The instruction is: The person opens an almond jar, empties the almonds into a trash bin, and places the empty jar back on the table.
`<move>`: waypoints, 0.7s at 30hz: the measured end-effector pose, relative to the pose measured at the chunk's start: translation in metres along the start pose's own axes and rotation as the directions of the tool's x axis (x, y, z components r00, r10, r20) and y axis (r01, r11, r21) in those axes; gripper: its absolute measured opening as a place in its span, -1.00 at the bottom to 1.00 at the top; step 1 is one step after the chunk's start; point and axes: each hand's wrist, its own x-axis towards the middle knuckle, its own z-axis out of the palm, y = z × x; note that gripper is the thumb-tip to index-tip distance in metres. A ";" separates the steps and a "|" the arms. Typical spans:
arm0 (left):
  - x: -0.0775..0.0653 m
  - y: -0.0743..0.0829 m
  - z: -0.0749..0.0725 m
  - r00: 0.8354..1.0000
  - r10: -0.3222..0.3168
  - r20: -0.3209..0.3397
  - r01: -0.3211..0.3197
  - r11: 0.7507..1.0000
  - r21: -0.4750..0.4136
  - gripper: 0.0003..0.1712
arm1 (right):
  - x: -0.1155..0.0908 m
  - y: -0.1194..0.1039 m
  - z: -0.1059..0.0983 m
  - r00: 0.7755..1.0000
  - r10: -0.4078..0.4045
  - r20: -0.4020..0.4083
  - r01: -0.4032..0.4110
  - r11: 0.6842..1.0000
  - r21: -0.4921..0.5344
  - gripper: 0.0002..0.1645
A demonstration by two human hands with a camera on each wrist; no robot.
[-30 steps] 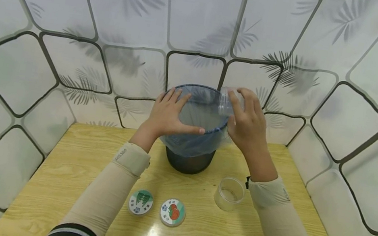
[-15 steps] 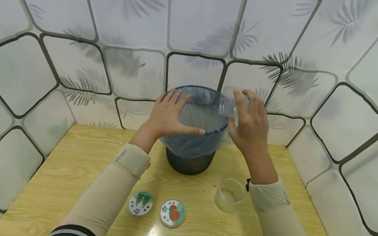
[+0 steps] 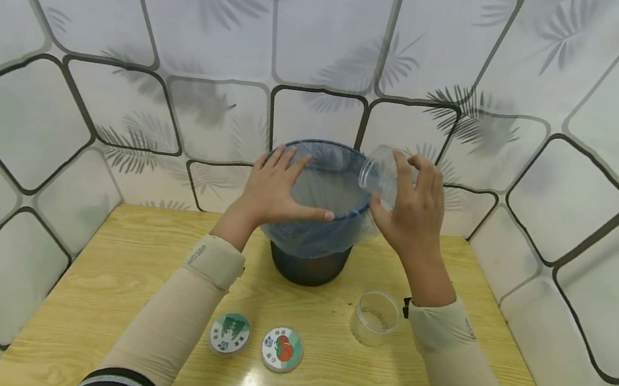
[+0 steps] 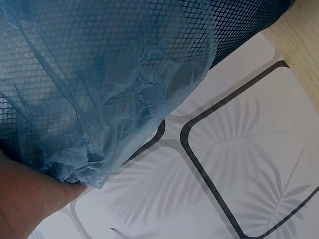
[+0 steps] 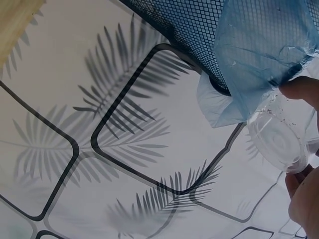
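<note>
A black mesh wastebasket (image 3: 307, 267) stands upright, lined with a blue plastic bag (image 3: 303, 235) folded over its rim. My left hand (image 3: 274, 191) rests on the rim's left side with fingers spread and thumb stretched along the front. At the right side of the rim, my right hand (image 3: 415, 212) grips a clear plastic jar (image 3: 375, 171). The jar lies tilted on its side, its mouth towards the basket. Small dark specks cling inside the jar (image 5: 279, 139) in the right wrist view. The left wrist view shows the bag (image 4: 124, 94) crumpled near my thumb.
A second clear jar (image 3: 374, 319), uncovered, stands on the wooden table (image 3: 155, 263) near my right wrist; small specks show at its bottom. Two round lids lie in front: a leafy-green one (image 3: 230, 333) and a tomato one (image 3: 282, 349). Patterned walls (image 3: 335, 23) enclose the table's back and sides.
My right hand has shifted slightly right and down, and the jar in it has turned so its base leans back more. The left hand stays on the basket rim.
</note>
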 end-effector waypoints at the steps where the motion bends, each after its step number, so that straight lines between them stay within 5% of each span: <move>1: 0.000 0.000 0.000 1.000 0.001 -0.001 -0.001 1.000 0.000 0.46 | -0.001 0.000 0.000 1.000 0.006 -0.002 -0.006 1.000 0.006 -0.05; 21: 0.000 -0.001 0.000 1.000 -0.001 0.008 0.001 1.000 0.003 0.45 | -0.016 0.009 -0.003 0.994 0.103 -0.029 -0.098 0.984 0.152 0.22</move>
